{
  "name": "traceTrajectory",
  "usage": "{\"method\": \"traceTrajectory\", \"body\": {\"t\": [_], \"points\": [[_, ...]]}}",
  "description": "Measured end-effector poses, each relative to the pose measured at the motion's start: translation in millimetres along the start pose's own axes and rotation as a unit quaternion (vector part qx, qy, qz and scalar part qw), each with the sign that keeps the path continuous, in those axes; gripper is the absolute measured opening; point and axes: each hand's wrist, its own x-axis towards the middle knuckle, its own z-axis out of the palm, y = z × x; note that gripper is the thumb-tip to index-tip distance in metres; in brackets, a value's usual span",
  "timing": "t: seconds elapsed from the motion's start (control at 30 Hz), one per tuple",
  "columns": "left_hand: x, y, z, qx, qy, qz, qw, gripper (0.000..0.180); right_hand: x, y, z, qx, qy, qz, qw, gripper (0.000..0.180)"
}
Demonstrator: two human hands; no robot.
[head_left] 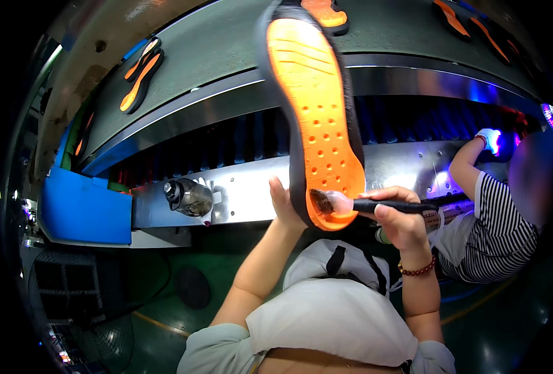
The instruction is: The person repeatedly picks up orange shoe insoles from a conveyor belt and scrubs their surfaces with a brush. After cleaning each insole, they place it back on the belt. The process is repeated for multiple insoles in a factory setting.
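Observation:
A shoe sole [317, 118], orange inside with a black rim, stands up lengthwise in front of me. My left hand [286, 207] grips it at the heel end from the left, its thumb up along the edge and the other fingers hidden behind the sole. In my right hand [402, 219] is a brush [385, 205] with a black handle, pinched between thumb and fingers. Its dark bristles touch the orange surface inside the heel. The sole's upper end is blurred.
Beyond a metal edge, a green conveyor belt [226, 40] carries several similar soles [144, 81]. On the metal ledge [258, 187] stands a dark-capped container [189, 196]. A blue box-shaped part [84, 204] is at left. A co-worker in a striped top [498, 230] sits close on the right.

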Motion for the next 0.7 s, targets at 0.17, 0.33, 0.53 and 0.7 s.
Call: {"method": "traceTrajectory", "body": {"t": [0.17, 0.33, 0.53, 0.7], "points": [[3, 14, -17, -0.083, -0.027, -0.052, 0.995, 0.057, -6, -9, 12, -0.348, -0.129, -0.155, 0.916, 0.023], [7, 21, -11, -0.11, -0.025, -0.101, 0.988, 0.057, -3, -24, 4, -0.189, -0.109, -0.073, 0.973, 0.018], [7, 35, -16, -0.036, 0.079, -0.274, 0.958, 0.05, 13, -36, -7, -0.359, -0.294, -0.095, 0.881, 0.021], [19, 41, 31, 0.161, 0.293, -0.394, 0.856, 0.041, 20, -44, -11, -0.353, -0.304, -0.065, 0.883, 0.019]]}}
